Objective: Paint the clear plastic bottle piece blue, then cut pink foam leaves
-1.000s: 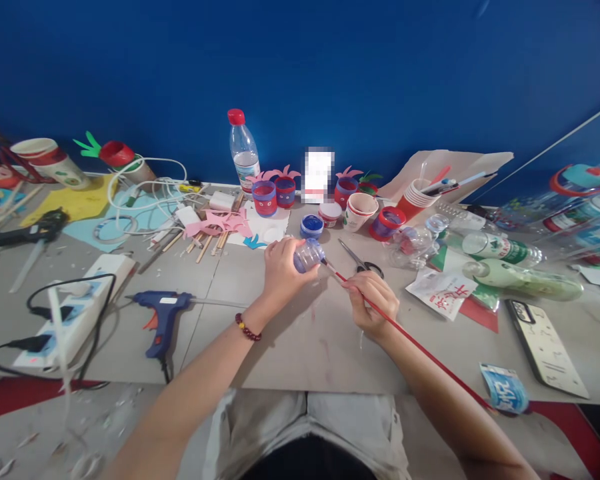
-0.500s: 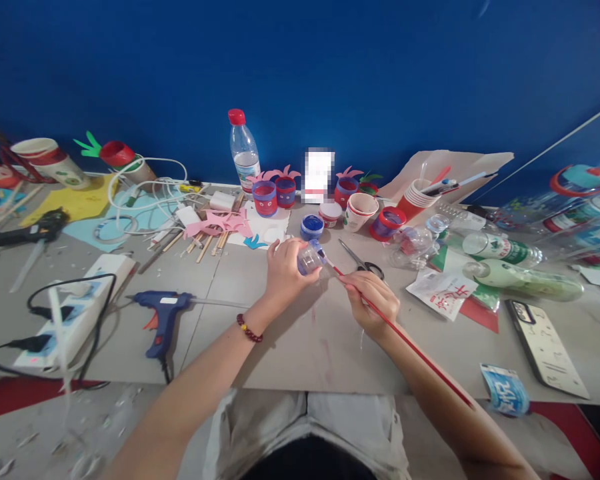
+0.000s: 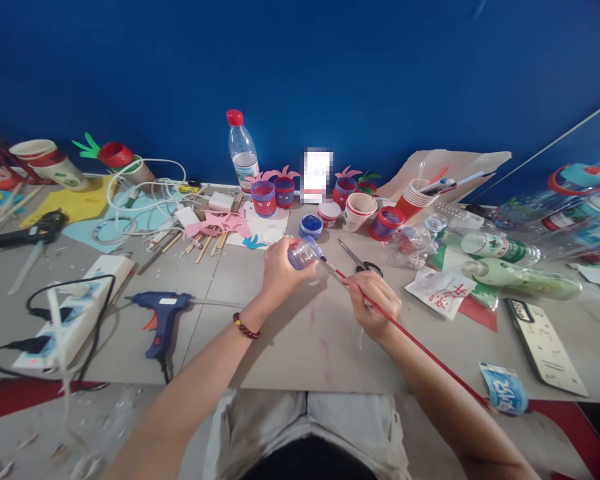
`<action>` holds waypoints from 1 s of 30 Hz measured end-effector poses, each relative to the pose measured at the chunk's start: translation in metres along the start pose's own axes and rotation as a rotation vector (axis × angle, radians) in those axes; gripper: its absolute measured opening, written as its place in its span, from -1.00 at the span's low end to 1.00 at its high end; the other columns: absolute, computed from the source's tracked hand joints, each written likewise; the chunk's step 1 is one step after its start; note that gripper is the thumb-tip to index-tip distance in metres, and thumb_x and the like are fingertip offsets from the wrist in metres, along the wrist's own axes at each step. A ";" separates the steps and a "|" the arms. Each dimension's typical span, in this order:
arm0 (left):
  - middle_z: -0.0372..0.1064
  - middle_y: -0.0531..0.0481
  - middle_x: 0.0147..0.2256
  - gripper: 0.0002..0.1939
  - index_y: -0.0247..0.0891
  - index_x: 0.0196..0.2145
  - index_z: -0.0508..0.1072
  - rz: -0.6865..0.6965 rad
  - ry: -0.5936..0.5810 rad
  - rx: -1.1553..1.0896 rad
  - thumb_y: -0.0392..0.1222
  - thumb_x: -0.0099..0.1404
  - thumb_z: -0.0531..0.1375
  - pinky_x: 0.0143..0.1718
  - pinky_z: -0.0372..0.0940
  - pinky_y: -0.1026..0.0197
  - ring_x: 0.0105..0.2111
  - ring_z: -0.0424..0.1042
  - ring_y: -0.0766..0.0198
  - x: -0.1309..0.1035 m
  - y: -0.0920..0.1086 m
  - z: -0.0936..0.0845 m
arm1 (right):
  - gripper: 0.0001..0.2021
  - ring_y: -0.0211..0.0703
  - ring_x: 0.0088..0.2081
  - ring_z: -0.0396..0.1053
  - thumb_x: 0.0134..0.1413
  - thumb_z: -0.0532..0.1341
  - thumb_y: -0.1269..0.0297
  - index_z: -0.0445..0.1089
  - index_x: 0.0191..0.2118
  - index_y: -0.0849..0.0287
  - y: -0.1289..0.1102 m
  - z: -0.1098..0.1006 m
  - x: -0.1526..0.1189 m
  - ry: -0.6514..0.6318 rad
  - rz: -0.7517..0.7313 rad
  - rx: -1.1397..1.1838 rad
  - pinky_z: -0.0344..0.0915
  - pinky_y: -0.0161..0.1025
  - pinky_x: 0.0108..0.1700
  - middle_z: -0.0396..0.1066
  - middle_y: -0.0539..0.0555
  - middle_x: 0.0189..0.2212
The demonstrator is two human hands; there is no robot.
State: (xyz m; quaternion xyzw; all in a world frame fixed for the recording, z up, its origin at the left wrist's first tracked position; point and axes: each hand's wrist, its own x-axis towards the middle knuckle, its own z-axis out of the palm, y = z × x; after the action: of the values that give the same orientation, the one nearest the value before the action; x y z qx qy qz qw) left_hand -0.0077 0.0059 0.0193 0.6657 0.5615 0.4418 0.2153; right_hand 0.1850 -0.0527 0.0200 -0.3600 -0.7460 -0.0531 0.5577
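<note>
My left hand [image 3: 283,270] is closed round a clear piece cut from a plastic bottle [image 3: 304,253], tilted above the table, with blue paint on its rim. In my right hand [image 3: 375,300] is a long red paintbrush [image 3: 420,350], pinched near its bristle end. The dark brush tip meets or nearly meets the painted rim; I cannot tell if they touch. Just behind stands an open jar of blue paint [image 3: 311,227]. Beside it sit a second small jar [image 3: 329,214] and a paper cup [image 3: 359,212]. Black-handled scissors [image 3: 363,261] lie right of the brush tip.
Painted red and blue cups [image 3: 264,199] line the back near a capped bottle [image 3: 243,157]. To the left are a blue glue gun [image 3: 164,313] and a power strip [image 3: 77,313]. Plastic bottles [image 3: 525,277] and a phone [image 3: 545,347] lie right.
My left hand has turned the bottle piece, so more of its side shows, and shifted slightly left. The brush has stayed at the rim, its handle angle changing a little.
</note>
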 end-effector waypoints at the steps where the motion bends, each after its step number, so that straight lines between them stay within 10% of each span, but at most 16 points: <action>1: 0.51 -0.07 -0.15 -0.57 -0.16 -0.18 0.35 0.000 -0.001 -0.012 -0.12 0.01 0.40 0.09 0.26 -0.08 -0.10 0.48 0.05 0.000 0.001 0.000 | -0.81 -0.12 -0.44 0.48 0.23 0.16 0.50 0.48 -0.20 0.10 0.001 0.000 -0.001 0.012 -0.003 0.003 0.46 -0.15 -0.36 0.52 0.04 -0.48; 11: 0.49 0.02 -0.34 -0.72 -0.16 -0.25 0.43 -0.153 -0.102 -0.260 -0.05 0.08 0.31 -0.23 0.40 0.14 -0.32 0.49 0.20 0.003 0.005 -0.002 | -0.70 -0.06 -0.32 0.55 0.19 0.24 0.50 0.50 0.01 0.10 -0.001 -0.001 -0.002 0.123 0.001 0.021 0.51 -0.13 -0.31 0.60 0.13 -0.32; 30: 0.47 -0.02 -0.33 -0.65 -0.16 -0.25 0.44 -0.269 -0.127 -0.273 0.00 0.04 0.35 -0.37 0.39 0.15 -0.36 0.45 0.19 0.003 0.000 -0.001 | -0.77 -0.12 -0.41 0.45 0.16 0.16 0.59 0.45 -0.19 0.13 -0.008 -0.006 0.005 -0.050 0.011 0.056 0.43 -0.16 -0.36 0.49 0.06 -0.46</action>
State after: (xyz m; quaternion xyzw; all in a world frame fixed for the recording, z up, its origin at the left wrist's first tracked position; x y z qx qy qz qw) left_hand -0.0087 0.0088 0.0205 0.5758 0.5654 0.4383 0.3957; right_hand 0.1845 -0.0589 0.0293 -0.3495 -0.7590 -0.0202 0.5489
